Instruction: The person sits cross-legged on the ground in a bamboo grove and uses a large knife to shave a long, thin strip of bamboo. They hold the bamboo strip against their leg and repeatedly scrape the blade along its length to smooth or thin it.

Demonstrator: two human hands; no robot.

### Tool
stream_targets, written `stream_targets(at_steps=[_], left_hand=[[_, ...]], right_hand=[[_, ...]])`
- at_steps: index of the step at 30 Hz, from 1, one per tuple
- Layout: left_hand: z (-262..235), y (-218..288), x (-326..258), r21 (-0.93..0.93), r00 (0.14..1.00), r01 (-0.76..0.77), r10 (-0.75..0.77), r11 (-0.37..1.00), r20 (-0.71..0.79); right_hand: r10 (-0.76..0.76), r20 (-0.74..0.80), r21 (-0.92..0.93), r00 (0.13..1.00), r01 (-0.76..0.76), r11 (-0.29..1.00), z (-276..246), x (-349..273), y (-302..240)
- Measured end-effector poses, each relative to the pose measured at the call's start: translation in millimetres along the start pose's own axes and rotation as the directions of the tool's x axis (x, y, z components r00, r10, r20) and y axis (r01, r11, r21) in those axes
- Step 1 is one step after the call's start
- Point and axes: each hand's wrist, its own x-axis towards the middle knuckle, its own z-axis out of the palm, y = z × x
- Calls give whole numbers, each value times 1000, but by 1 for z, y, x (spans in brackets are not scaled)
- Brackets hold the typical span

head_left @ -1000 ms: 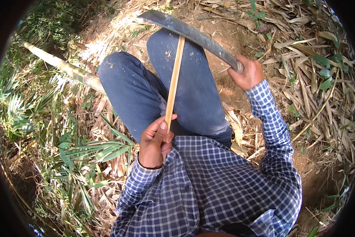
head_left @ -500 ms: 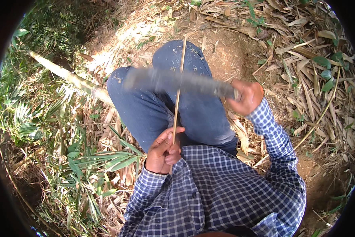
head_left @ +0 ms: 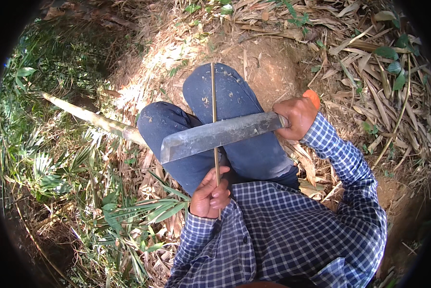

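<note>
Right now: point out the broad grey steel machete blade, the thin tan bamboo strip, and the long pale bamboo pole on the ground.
broad grey steel machete blade (head_left: 215, 137), head view, mid flat of blade.
thin tan bamboo strip (head_left: 213, 93), head view, upper stretch above blade.
long pale bamboo pole (head_left: 88, 116), head view, mid shaft.

An outdoor thicket: bare earth (head_left: 273, 72), dry fallen leaves (head_left: 369, 62), green undergrowth (head_left: 47, 158) and a cut bamboo pole (head_left: 90, 117).
</note>
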Motion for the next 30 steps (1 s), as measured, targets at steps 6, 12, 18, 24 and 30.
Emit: stream_targets(at_steps=[6, 12, 18, 24, 30], left_hand=[[5, -1, 6, 45, 995, -100, 100, 994, 10], [21, 6, 14, 201, 998, -56, 63, 978, -29], [31, 8, 27, 281, 989, -134, 145, 950, -20], [41, 6, 30, 450, 962, -190, 257, 873, -92], [46, 7, 28, 443, 951, -172, 266, 880, -158]], right_hand=[[389, -147, 29, 910, -389, 921, -7, 26, 22], [428, -55, 237, 902, -404, 883, -2, -6, 0], [167, -62, 105, 984, -160, 981, 12, -30, -17], [152, -3, 72, 988, -151, 986, 14, -27, -21], [73, -5, 59, 997, -72, 996, 16, -25, -23]])
